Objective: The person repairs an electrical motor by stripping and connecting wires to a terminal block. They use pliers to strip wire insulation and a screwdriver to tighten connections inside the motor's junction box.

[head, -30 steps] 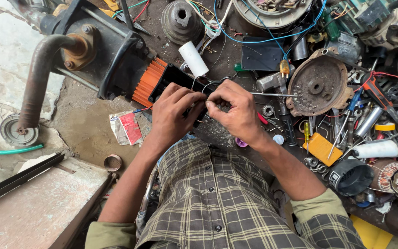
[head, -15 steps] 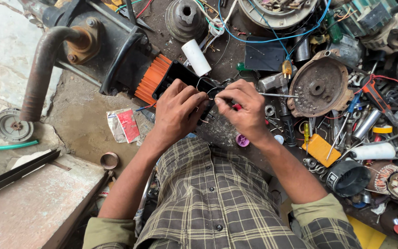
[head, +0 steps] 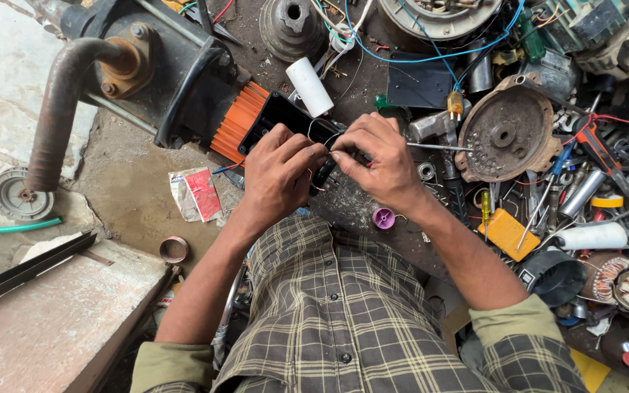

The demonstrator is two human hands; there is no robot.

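Rusted iron: one bent pipe (head: 56, 109) at far left, bolted to one dark pump body (head: 147, 65). One orange ribbed block (head: 236, 120) adjoins one black box (head: 289, 120) at centre. Left hand (head: 278, 175) and right hand (head: 376, 164) meet over the box, fingers pinched together on thin wire (head: 319, 182); exact grip unclear. One white cylinder (head: 309, 86) lies just above. One small purple knob (head: 383, 217) sits below the right hand. One round rusty cover (head: 507, 135), one yellow flat block (head: 507, 233) follow rightward.

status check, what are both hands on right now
Left hand and right hand together, pinching thin wires over black box. Metal rod and purple cap close by right hand.
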